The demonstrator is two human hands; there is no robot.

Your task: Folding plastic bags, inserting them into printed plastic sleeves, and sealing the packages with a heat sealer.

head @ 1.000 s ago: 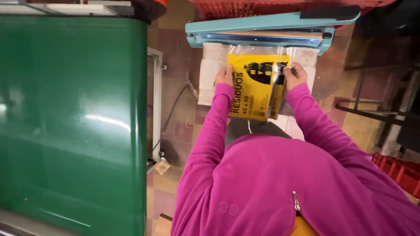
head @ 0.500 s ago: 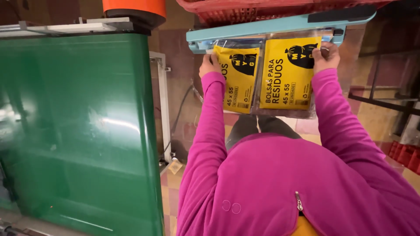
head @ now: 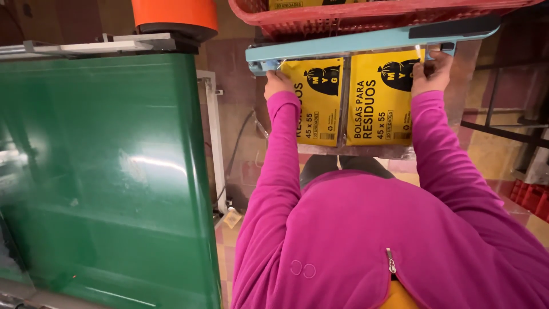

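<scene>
The left hand (head: pixel 278 83) has its fingers curled closed on the upper left corner of a clear plastic packet (head: pixel 351 103) that holds yellow printed leaflets, and the right hand (head: pixel 432 71) pinches the upper right corner the same way, thumb toward the camera and fingertips folded over the edge. Between the two hands the packet hangs flat and stretched, its top edge tucked right under the light blue bar of a heat sealer (head: pixel 366 41), touching it or just inside its jaw; the pictures do not show which. A vertical seam or fold runs down the middle of the packet, splitting the yellow print into a left and a right panel, and a strip of bare clear film shows along its bottom edge. Both arms wear magenta sleeves (head: pixel 274 171) that reach up from the person's magenta zip top to the sealer. Directly above the sealer sits a red plastic basket (head: pixel 354 14) with more yellow packets inside. To the left of the sealer stands a large green machine body (head: pixel 103 171) with a glossy face, and an orange cylinder (head: pixel 174 14) rests on the frame above it. Below the sealer, tiled floor shows, with a grey cable running beside the green body.
</scene>
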